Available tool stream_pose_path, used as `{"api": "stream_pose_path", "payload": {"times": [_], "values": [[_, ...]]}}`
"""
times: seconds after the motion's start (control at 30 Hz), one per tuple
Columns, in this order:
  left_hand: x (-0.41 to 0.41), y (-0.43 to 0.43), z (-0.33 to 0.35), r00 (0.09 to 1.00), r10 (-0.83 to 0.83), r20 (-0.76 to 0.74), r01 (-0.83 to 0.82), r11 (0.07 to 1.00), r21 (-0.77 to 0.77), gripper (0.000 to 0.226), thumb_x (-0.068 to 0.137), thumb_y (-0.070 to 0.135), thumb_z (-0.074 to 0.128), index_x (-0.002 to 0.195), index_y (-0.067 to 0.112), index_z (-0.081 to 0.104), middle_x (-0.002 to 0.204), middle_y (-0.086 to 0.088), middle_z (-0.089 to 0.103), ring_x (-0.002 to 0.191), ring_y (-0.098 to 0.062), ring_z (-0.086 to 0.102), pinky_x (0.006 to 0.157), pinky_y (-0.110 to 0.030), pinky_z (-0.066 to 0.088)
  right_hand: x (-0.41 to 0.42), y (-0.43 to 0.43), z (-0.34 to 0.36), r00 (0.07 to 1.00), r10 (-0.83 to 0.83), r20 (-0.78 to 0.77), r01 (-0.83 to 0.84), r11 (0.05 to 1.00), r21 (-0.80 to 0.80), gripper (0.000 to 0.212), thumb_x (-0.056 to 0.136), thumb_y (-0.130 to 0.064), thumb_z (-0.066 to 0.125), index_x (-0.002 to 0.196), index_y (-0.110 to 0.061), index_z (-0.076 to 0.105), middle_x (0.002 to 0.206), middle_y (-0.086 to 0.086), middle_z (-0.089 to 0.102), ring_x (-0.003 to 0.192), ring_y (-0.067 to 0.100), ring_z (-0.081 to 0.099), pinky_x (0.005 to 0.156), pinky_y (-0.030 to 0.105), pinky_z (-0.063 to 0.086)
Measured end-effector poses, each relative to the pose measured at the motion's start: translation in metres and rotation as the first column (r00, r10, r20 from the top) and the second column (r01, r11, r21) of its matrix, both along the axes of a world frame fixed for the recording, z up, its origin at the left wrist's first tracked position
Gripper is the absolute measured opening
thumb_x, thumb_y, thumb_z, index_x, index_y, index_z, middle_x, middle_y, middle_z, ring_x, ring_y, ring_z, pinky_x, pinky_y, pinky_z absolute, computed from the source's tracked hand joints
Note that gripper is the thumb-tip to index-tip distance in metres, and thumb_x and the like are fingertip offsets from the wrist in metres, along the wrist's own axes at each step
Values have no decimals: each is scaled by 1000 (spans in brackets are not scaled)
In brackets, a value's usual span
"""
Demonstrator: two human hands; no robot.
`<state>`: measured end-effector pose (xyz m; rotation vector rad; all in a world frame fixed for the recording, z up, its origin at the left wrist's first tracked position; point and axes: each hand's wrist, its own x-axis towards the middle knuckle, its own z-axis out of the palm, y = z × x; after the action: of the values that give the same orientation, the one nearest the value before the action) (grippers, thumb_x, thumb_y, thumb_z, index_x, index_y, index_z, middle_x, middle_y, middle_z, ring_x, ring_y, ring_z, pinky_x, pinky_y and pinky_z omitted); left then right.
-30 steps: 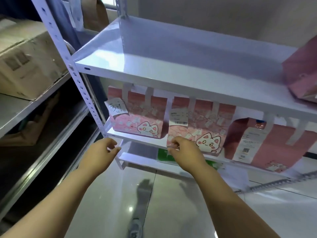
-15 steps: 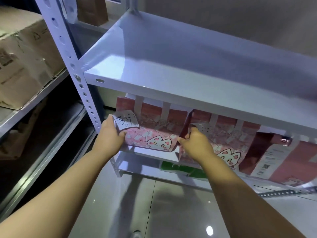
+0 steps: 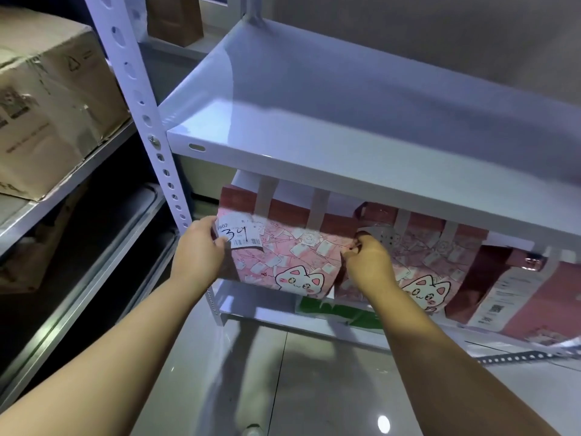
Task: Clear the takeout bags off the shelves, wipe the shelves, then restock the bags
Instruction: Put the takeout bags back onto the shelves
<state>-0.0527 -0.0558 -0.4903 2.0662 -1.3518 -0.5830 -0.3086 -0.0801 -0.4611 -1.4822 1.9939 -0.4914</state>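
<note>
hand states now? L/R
Left hand: gripping the left edge of the bag marked 34.
Right hand: pinching what looks like the left edge of the second cat bag.

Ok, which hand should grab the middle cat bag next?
Probably right. The right hand pinches the edge of the 34 bag beside the middle cat bag; the left hand grips its far side.

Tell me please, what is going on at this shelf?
A person holds the pink cat-print takeout bag labelled 34 on the middle shelf. The left-hand grip holds its left side, and the right-hand grip pinches its right side. A second cat-print bag and another pink bag stand to its right on the same shelf. The bags are not yet cleared off.
</note>
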Motion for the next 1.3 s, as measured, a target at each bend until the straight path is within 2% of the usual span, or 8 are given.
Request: {"api": "stream_pose_path", "payload": {"times": [0.13,0.27,0.5,0.67,0.83,1.0,1.1,1.3], "values": [[-2,29,12,999,31,12,-30,996,-89,18,86,14,59,104,13,61,104,-4,61,96,-25,56,81,-36,46,-6,26,8,995,35,90,-30,998,-52,5,90,-6,54,85,-7,56,72,3,59,62,20,51,53,25,38],[-3,68,24,999,54,-9,-54,994,-98,16,86,14,61,101,14,58,93,-3,56,87,-22,52,72,-31,38,-12,60,18,991,58,125,-49,996,-68,6,89,-10,56,86,-6,59,74,2,61,65,18,52,56,26,39],[-9,157,55,995,68,-67,-76,987,-140,7,85,21,61,81,24,56,89,0,60,80,-18,58,71,-41,51,-29,133,53,978,164,129,-141,975,-173,12,90,-13,58,81,-6,58,80,7,61,66,12,50,54,22,36],[-33,218,101,983,73,-166,-115,958,-263,12,87,15,61,83,24,55,82,11,58,75,-2,54,60,-20,42,-48,186,92,962,208,177,-146,940,-310,12,92,-17,55,80,-19,56,80,-4,59,70,6,52,57,18,35],[-65,256,155,976,8,-217,-97,910,-403,5,90,16,57,94,12,54,83,12,57,74,-4,56,44,-8,42,-72,221,135,952,219,216,-94,876,-473,11,92,-19,56,82,-22,55,82,-9,60,73,4,54,60,17,39],[-82,256,198,979,-78,-190,-32,855,-518,8,90,20,60,94,19,53,90,4,65,83,-13,64,59,-26,51,-98,229,186,942,227,248,-31,792,-610,3,93,-20,54,92,-23,55,86,-11,59,79,1,55,60,10,38],[-101,246,230,981,-112,-160,-3,810,-586,11,89,20,60,96,17,52,91,6,64,82,-9,62,59,-25,48,-116,225,219,957,210,202,-2,697,-717,6,93,-17,55,94,-23,57,87,-10,58,76,-1,53,57,6,40],[-134,197,285,976,-185,-115,61,739,-671,13,90,17,59,96,17,48,86,7,63,83,-17,63,74,-40,52,-149,194,270,983,134,127,33,550,-835,9,93,-17,55,96,-26,57,89,-8,58,81,10,55,71,23,46]]}}
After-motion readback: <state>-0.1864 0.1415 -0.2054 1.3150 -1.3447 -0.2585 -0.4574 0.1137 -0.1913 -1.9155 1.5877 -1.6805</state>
